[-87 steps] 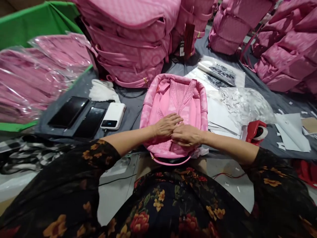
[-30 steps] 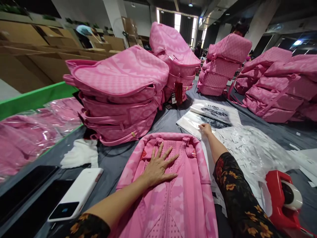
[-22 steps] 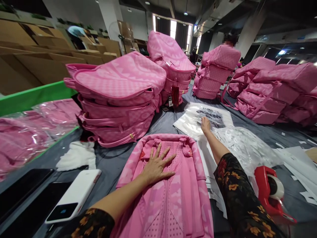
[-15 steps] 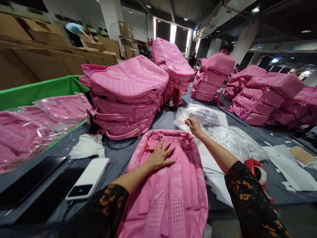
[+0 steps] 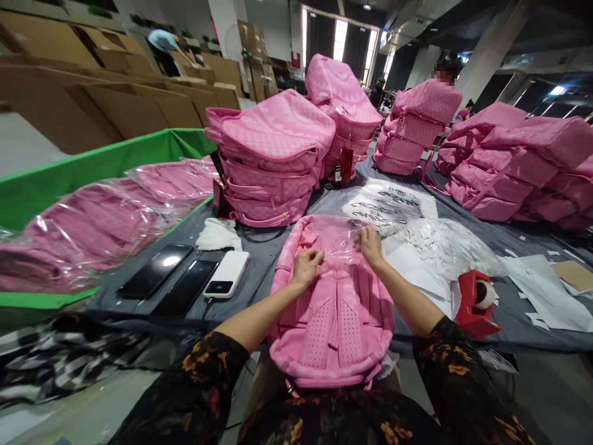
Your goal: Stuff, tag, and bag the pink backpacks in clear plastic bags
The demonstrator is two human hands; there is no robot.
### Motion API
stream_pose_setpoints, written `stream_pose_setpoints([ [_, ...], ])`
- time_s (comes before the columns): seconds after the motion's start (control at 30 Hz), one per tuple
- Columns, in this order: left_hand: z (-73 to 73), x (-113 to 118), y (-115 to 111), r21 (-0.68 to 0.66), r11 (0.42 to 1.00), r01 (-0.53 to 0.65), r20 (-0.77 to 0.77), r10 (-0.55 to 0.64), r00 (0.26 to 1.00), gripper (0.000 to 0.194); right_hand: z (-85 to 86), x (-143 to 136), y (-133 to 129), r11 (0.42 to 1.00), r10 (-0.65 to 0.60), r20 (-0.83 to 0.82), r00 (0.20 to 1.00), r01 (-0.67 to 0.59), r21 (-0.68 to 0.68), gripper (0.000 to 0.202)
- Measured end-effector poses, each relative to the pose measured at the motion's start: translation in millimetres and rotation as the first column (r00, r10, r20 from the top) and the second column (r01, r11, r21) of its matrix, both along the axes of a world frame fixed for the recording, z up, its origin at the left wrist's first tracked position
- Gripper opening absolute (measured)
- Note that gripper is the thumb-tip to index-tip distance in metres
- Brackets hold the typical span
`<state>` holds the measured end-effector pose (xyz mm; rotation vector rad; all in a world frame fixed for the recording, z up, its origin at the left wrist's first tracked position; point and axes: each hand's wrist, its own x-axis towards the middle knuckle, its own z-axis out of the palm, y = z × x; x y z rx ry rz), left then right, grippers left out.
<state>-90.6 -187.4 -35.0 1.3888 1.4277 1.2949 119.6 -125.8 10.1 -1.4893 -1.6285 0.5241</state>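
Observation:
A pink backpack (image 5: 333, 346) lies in front of me with its strap side up, its lower end overhanging the table's near edge. Across its upper part stretches a clear plastic bag (image 5: 341, 238), thin and shiny. My left hand (image 5: 307, 267) is closed in a pinch on the bag's left side, just above the backpack. On the other side, my right hand (image 5: 370, 245) grips the bag near the backpack's upper right edge. Black lettering shows on the stack of printed plastic bags (image 5: 391, 201) just beyond my right hand.
Stacked pink backpacks (image 5: 273, 161) stand along the far side. At left, a green-edged bin (image 5: 115, 154) holds bagged backpacks. Two phones (image 5: 155, 272) and a white power bank (image 5: 227, 275) lie left; a red tape dispenser (image 5: 475, 306) sits right. A person (image 5: 164, 46) bends over cartons.
My right hand has drawn a clear plastic bag from the pile back over the backpack. My left hand has gone from lying flat on the backpack to pinching the bag. The view has shifted.

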Motion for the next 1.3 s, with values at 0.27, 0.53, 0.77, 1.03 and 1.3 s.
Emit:
stream_pose_setpoints([
  [0.27, 54.5, 2.8, -36.1, 0.365, 0.922, 0.126, -0.695, 0.180, 0.696, 0.068, 13.4, -23.6, -1.8, 0.978, 0.073, 0.232, 0.970, -0.116, 0.176, 0.034],
  [0.53, 53.4, -47.0, 7.2, 0.313, 0.950, 0.009, -0.807, 0.261, 0.530, 0.028, 16.1, 23.5, -57.8, 0.976, 0.086, 0.787, 0.610, -0.212, 0.058, 0.021],
  [0.77, 14.6, -52.1, -5.6, 0.232, 0.966, 0.114, -0.840, 0.140, 0.525, 0.023, -4.2, 88.5, -80.2, 0.985, -0.166, 0.609, 0.776, 0.106, 0.134, 0.020],
  [1.03, 13.6, -56.4, 10.1, 0.334, 0.938, -0.090, -0.709, 0.313, 0.632, 0.012, 12.0, 106.2, -80.5, 0.912, -0.410, 0.550, 0.728, 0.307, 0.274, 0.019],
  [1.3, 36.9, -69.4, 48.2, -0.133, 0.944, -0.303, 0.144, 0.321, 0.936, 0.025, 10.6, 160.7, -61.8, 0.863, -0.457, 0.143, 0.878, 0.477, -0.169, 0.011],
])
